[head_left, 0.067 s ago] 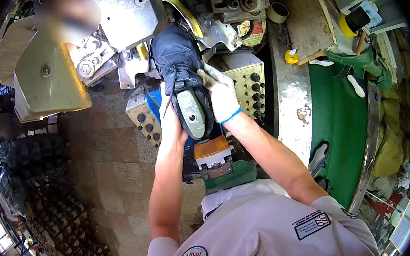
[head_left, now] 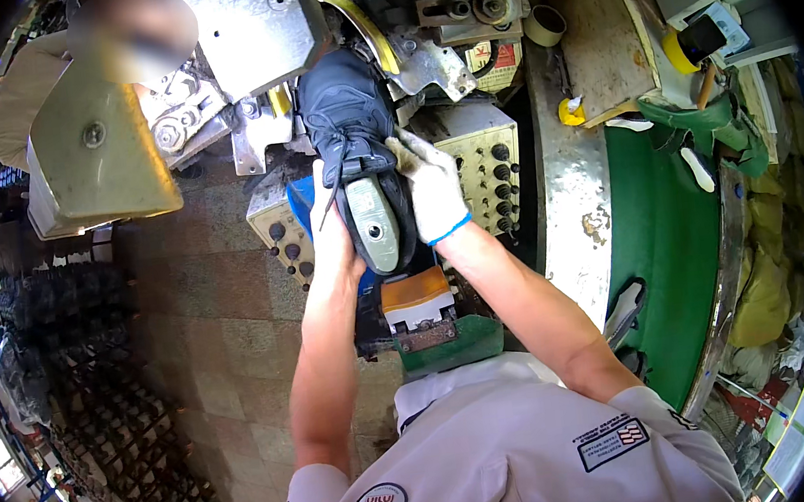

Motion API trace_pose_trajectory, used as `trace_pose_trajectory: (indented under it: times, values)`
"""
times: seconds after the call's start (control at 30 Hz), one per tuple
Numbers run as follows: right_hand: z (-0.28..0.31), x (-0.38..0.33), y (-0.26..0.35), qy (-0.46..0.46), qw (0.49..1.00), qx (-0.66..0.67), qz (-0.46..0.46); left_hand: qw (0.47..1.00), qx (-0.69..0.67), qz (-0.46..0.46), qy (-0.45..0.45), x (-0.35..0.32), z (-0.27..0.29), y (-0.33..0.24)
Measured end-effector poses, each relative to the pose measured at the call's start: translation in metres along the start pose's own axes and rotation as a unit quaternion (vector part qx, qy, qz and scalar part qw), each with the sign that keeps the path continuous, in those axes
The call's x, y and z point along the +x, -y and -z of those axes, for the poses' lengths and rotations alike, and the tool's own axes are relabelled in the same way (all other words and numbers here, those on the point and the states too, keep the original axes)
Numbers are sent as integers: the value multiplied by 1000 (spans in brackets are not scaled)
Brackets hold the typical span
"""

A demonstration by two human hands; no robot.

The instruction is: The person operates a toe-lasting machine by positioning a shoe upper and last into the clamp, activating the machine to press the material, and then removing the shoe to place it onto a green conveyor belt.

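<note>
A black lace-up shoe (head_left: 340, 110) lies toe-away in front of me, with a grey-green shoe last (head_left: 374, 220) showing in its opening at the heel end. My bare left hand (head_left: 332, 221) grips the shoe's left side near the heel; most of its fingers are hidden beneath. On the right side my right hand (head_left: 434, 187), in a white glove with a blue cuff, holds the shoe with its fingers against the upper. The toe reaches in between the metal plates of a machine (head_left: 252, 32), beside a curved yellow-edged part (head_left: 359, 25).
A control box with black knobs (head_left: 486, 169) sits right of the shoe. Below the heel is an orange-and-white pad (head_left: 417, 298). A green conveyor belt (head_left: 657, 254) carrying shoe parts runs along the right. Racks of dark items (head_left: 117, 428) stand left. Another person is partly visible beyond the machine.
The heel end of the shoe and my left forearm have shifted very slightly to the left. Both hands keep their hold.
</note>
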State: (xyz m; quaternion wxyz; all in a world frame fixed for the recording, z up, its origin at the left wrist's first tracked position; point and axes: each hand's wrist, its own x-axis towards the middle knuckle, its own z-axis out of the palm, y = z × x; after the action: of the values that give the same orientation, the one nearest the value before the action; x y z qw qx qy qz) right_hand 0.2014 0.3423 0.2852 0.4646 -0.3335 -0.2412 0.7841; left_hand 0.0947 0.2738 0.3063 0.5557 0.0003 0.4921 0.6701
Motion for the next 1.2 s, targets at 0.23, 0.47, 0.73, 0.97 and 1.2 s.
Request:
trace_pose_trajectory:
  times: [0.23, 0.47, 0.73, 0.97, 1.2]
  values:
    - [-1, 3, -10, -7, 998, -56, 33, 999, 4, 0, 50, 7, 12, -3]
    - [8, 6, -18, -20, 994, -95, 41, 996, 53, -69, 36, 12, 12, 8]
    - [17, 12, -24, 15, 990, -124, 66, 974, 111, -181, 83, 52, 54, 51]
    - [18, 6, -11, 44, 989, -133, 44, 978, 110, -134, 119, 33, 42, 38]
    - [133, -32, 31, 96, 992, 67, -35, 872, 457, -163, -65, 18, 131, 87]
